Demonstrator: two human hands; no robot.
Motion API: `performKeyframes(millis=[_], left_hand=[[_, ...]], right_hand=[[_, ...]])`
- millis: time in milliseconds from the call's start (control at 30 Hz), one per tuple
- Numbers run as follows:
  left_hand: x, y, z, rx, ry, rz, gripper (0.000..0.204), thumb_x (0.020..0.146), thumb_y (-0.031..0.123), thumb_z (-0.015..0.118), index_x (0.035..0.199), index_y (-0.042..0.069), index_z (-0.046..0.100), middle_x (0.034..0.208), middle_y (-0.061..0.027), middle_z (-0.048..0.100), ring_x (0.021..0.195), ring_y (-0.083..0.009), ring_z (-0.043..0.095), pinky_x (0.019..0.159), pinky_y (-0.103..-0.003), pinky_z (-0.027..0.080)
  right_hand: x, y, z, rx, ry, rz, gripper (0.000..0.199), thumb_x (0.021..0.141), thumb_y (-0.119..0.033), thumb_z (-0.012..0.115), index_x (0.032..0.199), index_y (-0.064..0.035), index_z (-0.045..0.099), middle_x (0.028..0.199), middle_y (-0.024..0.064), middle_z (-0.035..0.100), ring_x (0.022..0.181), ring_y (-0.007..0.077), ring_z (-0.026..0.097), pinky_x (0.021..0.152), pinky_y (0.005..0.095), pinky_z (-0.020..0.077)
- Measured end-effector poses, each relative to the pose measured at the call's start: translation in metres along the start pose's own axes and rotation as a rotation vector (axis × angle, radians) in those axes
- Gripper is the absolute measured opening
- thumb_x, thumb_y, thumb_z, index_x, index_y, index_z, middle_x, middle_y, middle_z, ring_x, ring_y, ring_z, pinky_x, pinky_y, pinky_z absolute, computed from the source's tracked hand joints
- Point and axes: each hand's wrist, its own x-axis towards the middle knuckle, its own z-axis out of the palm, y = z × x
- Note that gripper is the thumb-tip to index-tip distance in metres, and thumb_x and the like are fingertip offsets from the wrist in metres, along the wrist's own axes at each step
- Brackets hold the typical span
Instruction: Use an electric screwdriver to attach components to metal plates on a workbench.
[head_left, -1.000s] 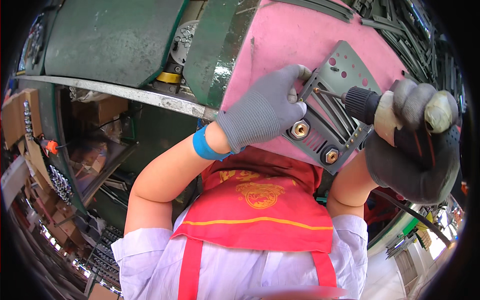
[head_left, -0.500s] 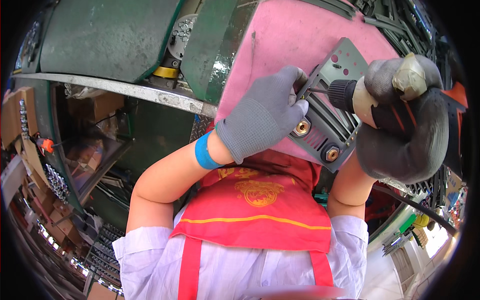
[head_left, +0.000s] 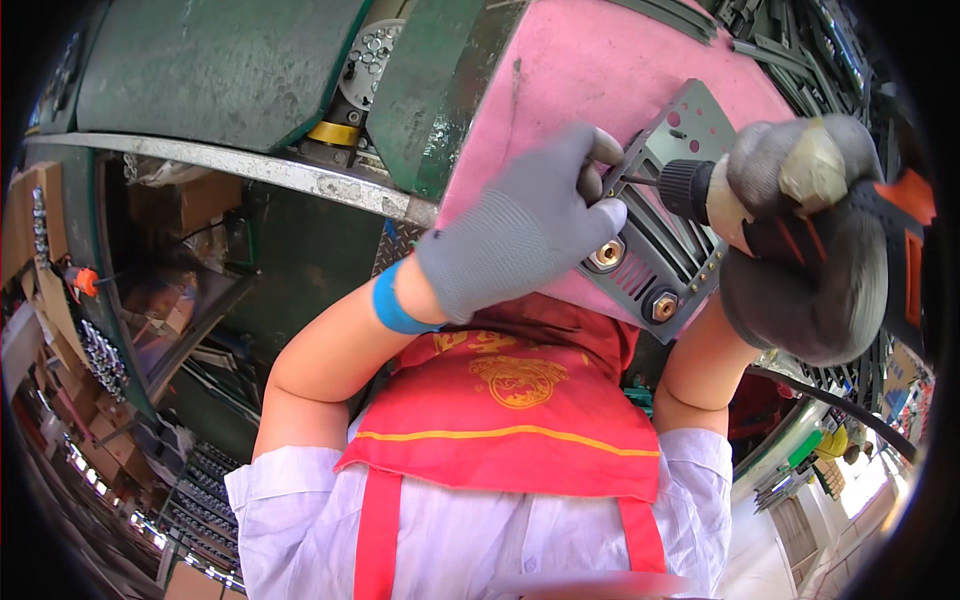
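Note:
A grey metal plate (head_left: 665,225) with slots, round holes and two brass-coloured hex fittings (head_left: 607,254) lies tilted on the pink work surface. My left hand (head_left: 525,215), in a grey glove, curls its thumb and fingers at the plate's left edge. In my gloved right hand (head_left: 810,240) is a black and orange power screwdriver (head_left: 685,190), its chuck pointing left. The thin bit reaches the plate's left flange, close to my left fingertips. Small brass-coloured screws (head_left: 708,268) sit along the right flange. Whether a screw is under the bit cannot be made out.
Dark metal strips (head_left: 780,60) are piled at the far right of the pink surface (head_left: 560,70). At the far left, a round tray of small nuts (head_left: 372,65) stands between green metal panels (head_left: 210,75). Below them is an open shelf with cardboard boxes (head_left: 205,200).
My left hand has shifted slightly, its fingers opening a little apart at the flange. The screwdriver stays at the left flange, its bit showing slightly more. Screws on the right flange show more clearly.

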Motion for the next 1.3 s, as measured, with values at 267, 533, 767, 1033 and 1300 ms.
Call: performKeyframes(millis=[267,533,767,1033,1300], left_hand=[[0.01,0.0,-0.02,-0.625,-0.132,-0.115,0.035,0.096,0.011,0.041,0.126,-0.004,0.051,0.097,-0.0064,0.06,0.078,-0.009,0.056,0.07,-0.023,0.049],[0.022,-0.015,-0.021,-0.92,-0.24,-0.083,0.034,0.098,0.016,0.041,0.124,-0.003,0.053,0.099,-0.0085,0.063,0.076,-0.0095,0.057,0.062,-0.024,0.046],[0.023,-0.008,-0.016,-0.88,-0.136,-0.046,0.03,0.1,0.017,0.049,0.122,-0.003,0.055,0.107,-0.0088,0.063,0.077,-0.0088,0.054,0.068,-0.024,0.047],[0.021,0.003,-0.018,-0.818,-0.2,-0.131,0.039,0.101,0.033,0.05,0.116,-0.003,0.058,0.086,-0.0015,0.06,0.065,-0.0056,0.047,0.056,-0.019,0.04],[0.017,0.004,-0.013,-0.803,-0.176,-0.181,0.047,0.102,0.041,0.045,0.115,-0.002,0.057,0.085,-0.001,0.059,0.062,-0.0045,0.045,0.049,-0.017,0.034]], right_hand=[[0.005,-0.036,0.006,0.011,-0.036,-0.034,0.03,0.072,-0.032,0.058,0.079,-0.0087,0.041,0.069,0.0034,0.036,0.06,0.0127,0.031,0.056,0.0268,0.025],[0.011,-0.041,0.009,-0.043,-0.062,-0.192,0.03,0.07,-0.033,0.059,0.077,-0.0086,0.042,0.07,0.0027,0.036,0.061,0.0122,0.032,0.057,0.0274,0.0239],[0.014,-0.028,0.001,-0.013,-0.094,-0.404,0.03,0.072,-0.035,0.059,0.08,-0.0074,0.049,0.072,0.0032,0.039,0.063,0.0125,0.035,0.06,0.029,0.0256],[0.009,-0.019,-0.006,-0.03,-0.066,-0.485,0.031,0.073,-0.036,0.059,0.082,-0.007,0.052,0.074,0.0035,0.042,0.065,0.0128,0.038,0.062,0.0295,0.027],[0.005,-0.021,-0.005,-0.072,0.0,-0.466,0.032,0.071,-0.036,0.06,0.083,-0.007,0.053,0.077,0.0038,0.044,0.068,0.0131,0.04,0.063,0.0293,0.0281]])
